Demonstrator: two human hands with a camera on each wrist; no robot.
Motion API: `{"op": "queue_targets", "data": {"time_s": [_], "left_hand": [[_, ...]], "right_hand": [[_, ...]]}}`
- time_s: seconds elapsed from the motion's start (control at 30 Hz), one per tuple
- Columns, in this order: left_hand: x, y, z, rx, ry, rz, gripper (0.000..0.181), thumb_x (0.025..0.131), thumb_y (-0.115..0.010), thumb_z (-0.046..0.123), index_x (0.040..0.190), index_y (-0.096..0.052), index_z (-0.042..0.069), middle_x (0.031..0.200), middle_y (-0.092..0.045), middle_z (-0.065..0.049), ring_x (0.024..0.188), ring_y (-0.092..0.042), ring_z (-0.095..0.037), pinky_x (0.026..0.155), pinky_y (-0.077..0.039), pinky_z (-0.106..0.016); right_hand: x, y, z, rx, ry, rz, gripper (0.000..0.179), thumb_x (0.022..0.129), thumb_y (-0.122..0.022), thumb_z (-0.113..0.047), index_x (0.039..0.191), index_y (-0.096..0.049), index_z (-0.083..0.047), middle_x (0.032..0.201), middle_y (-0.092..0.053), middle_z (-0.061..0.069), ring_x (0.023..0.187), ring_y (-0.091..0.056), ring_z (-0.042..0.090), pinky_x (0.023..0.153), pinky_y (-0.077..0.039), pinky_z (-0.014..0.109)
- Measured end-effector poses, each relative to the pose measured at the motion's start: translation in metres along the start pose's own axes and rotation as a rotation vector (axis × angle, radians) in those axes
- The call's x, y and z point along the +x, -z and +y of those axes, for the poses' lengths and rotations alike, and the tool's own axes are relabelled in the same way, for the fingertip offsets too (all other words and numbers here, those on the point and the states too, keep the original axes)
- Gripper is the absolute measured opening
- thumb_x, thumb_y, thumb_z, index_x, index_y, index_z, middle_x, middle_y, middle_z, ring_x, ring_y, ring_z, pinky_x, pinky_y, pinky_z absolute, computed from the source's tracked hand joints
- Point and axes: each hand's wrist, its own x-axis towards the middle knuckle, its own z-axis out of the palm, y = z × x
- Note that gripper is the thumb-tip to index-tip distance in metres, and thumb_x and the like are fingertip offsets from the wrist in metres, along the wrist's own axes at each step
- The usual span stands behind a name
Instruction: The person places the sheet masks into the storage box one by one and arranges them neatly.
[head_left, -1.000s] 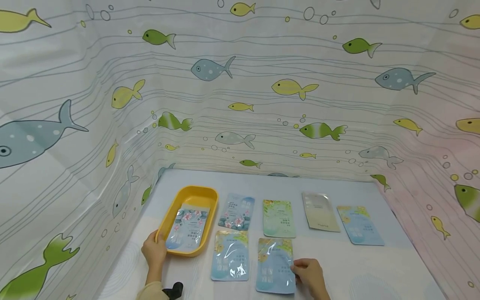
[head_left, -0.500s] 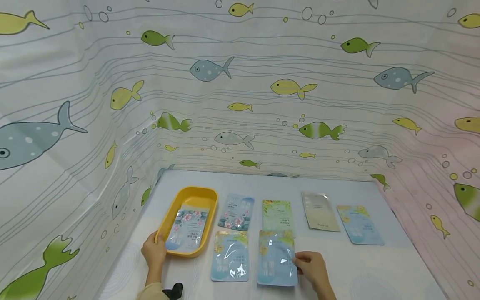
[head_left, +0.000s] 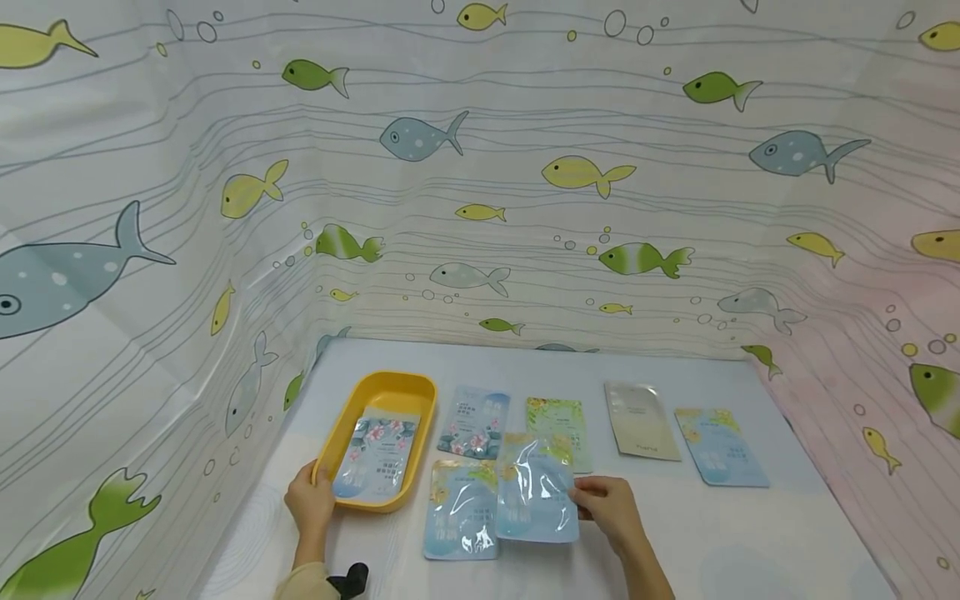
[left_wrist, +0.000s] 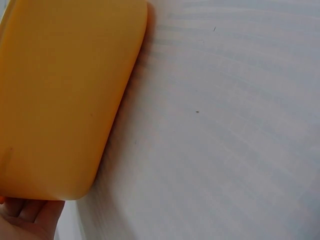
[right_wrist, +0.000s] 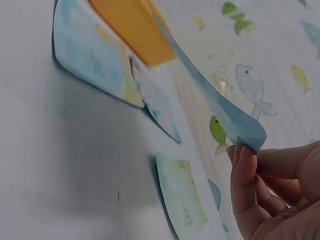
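My left hand (head_left: pixel 310 502) grips the near left corner of a yellow plastic tray (head_left: pixel 396 393); the left wrist view shows fingers (left_wrist: pixel 35 212) at the tray's wall (left_wrist: pixel 65 100). A floral face mask packet (head_left: pixel 378 457) lies in the tray. With thumb and fingers, my right hand (head_left: pixel 611 510) pinches the right edge of a blue face mask packet (head_left: pixel 536 500), held up off the table. From the head it overlaps a green packet (head_left: pixel 553 414) and the edge of another blue packet (head_left: pixel 459 517). In the right wrist view the held packet (right_wrist: pixel 220 107) is seen nearly edge-on.
A floral packet (head_left: pixel 474 421) lies right of the tray. Farther right are a plain beige packet (head_left: pixel 642 421) and a blue packet (head_left: pixel 722 447). A fish-print curtain (head_left: pixel 480 242) closes off the table's back and sides.
My right hand has lifted the blue packet off the table and carried it up and left, over part of the green packet. My left hand and the tray stay put.
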Motion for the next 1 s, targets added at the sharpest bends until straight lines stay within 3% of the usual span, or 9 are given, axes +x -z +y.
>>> {"op": "queue_targets", "data": {"time_s": [0.6,1.0], "left_hand": [[0.000,-0.001,-0.002,0.005,-0.022,0.014,0.024,0.088,-0.051,-0.003,0.105,-0.059,-0.018,0.103,-0.059,-0.038,0.097,-0.054,-0.055,0.086,-0.042,-0.059],[0.000,-0.002,-0.003,0.010,-0.023,0.013,0.024,0.088,-0.051,-0.004,0.105,-0.059,-0.018,0.103,-0.059,-0.038,0.096,-0.054,-0.056,0.085,-0.041,-0.060]], "right_hand": [[0.020,-0.040,-0.033,0.052,0.157,-0.088,0.022,0.081,-0.065,0.003,0.100,-0.065,0.015,0.083,-0.068,0.015,0.064,-0.066,0.017,0.062,-0.057,0.033],[0.027,-0.076,-0.057,0.095,0.203,-0.201,0.024,0.083,-0.066,0.001,0.102,-0.064,0.015,0.085,-0.068,0.017,0.066,-0.067,0.016,0.064,-0.057,0.032]]}}
